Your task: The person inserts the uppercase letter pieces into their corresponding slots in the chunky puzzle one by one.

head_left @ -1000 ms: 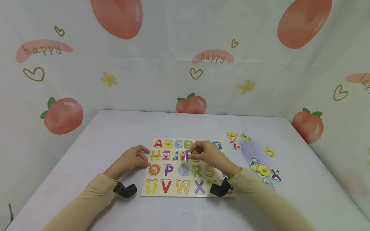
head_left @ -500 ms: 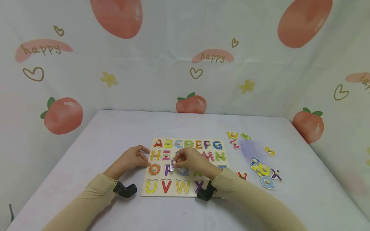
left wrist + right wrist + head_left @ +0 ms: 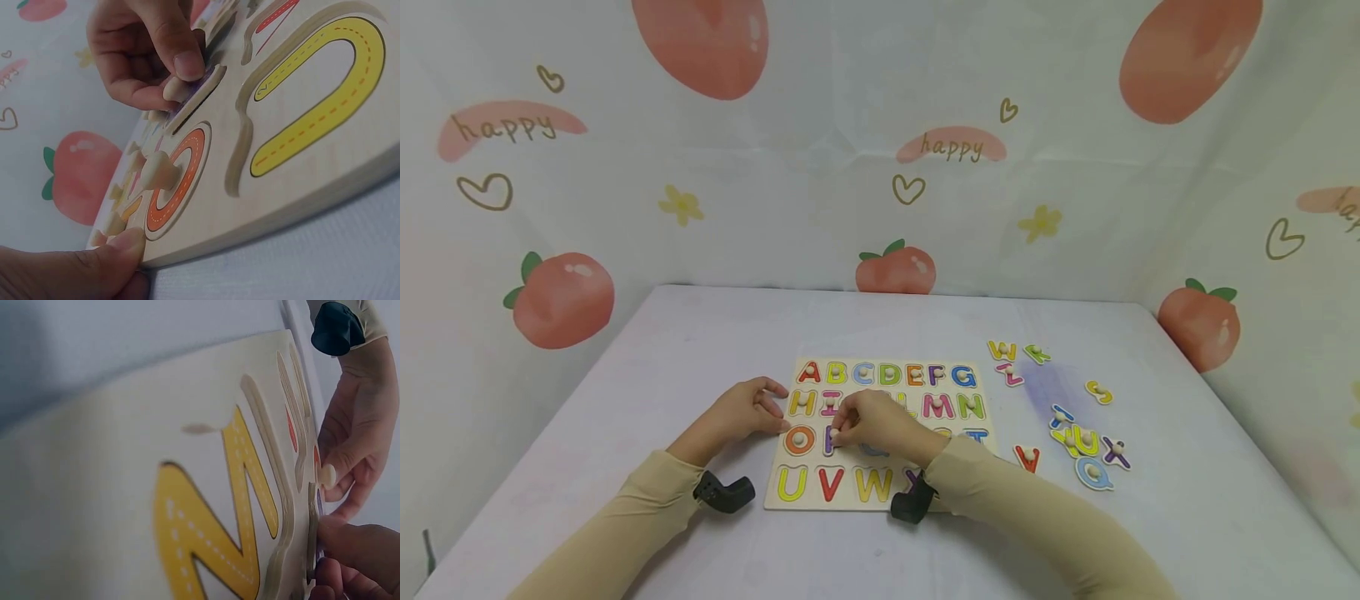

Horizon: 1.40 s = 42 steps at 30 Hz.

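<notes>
Peach-printed white cloth (image 3: 820, 217) with flowers, hearts and the word "happy" hangs behind a white-covered table (image 3: 880, 554). On the table lies a wooden alphabet board (image 3: 848, 481) with four rows of coloured letters. Both arms wear beige sleeves, and a black camera (image 3: 724, 493) sits at the left wrist. The left hand (image 3: 747, 410) rests at the board's left edge, its thumb and index finger spread apart and touching it, near the orange O piece (image 3: 798, 439), which sits in its recess. The right hand (image 3: 877, 421) pinches the knob of the purple P piece (image 3: 828, 443) between thumb and fingers, at the third row, just right of the O; in the left wrist view that piece's edge stands above the board's face. Right of the board lie loose letters: near its right edge a red V (image 3: 1027, 458), farther out a blue Q (image 3: 1093, 474), a purple X (image 3: 1116, 452), a yellow U (image 3: 1086, 442) and a yellow S (image 3: 1099, 392), and toward the back an orange-yellow W (image 3: 1002, 351).
</notes>
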### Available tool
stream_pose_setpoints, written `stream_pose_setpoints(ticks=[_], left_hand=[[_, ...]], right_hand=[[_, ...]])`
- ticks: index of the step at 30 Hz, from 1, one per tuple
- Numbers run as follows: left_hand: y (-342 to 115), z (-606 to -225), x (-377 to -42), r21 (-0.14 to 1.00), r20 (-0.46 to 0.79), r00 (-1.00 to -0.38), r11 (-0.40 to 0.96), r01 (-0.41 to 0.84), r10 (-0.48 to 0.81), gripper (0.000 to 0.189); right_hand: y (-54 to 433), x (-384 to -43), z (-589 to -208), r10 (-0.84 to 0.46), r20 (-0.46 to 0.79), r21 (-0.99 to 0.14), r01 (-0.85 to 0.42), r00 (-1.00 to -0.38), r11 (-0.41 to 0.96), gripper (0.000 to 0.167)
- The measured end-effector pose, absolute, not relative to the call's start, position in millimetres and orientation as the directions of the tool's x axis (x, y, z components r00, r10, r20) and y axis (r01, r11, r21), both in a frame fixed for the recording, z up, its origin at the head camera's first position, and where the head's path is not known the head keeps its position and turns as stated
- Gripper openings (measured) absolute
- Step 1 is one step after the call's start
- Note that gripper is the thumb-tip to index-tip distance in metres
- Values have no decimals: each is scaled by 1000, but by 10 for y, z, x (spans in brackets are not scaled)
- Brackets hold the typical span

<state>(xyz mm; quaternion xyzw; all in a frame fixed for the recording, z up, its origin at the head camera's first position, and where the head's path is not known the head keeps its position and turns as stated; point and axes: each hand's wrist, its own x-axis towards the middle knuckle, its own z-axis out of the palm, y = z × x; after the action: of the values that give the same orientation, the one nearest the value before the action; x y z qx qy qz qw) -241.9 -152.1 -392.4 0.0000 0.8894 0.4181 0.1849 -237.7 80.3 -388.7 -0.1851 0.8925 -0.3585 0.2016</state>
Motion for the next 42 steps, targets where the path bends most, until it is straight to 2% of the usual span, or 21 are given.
stream_pose_setpoints(ticks=[19,26,33,42], left_hand=[[-1537,-3972,-2443,733,-340,-930,659,-170,138,54],[-1523,-3955,-2439,735,-339,-930,657,-168,141,54],[-1513,-3956,-2423,723,-337,-933,669,-171,126,54],[-1519,-3975,-2442,720,-334,-933,675,-163,131,54]], right_hand=[[753,-2360,-3787,-473,-269,-646,-207,-839,735,17],[840,-2392,-3757,-489,-266,-706,-178,-831,686,14],[1180,-2411,-3590,-499,-220,-764,-170,-838,623,15],[1953,-2452,-3391,-409,-136,-818,-131,-902,561,23]])
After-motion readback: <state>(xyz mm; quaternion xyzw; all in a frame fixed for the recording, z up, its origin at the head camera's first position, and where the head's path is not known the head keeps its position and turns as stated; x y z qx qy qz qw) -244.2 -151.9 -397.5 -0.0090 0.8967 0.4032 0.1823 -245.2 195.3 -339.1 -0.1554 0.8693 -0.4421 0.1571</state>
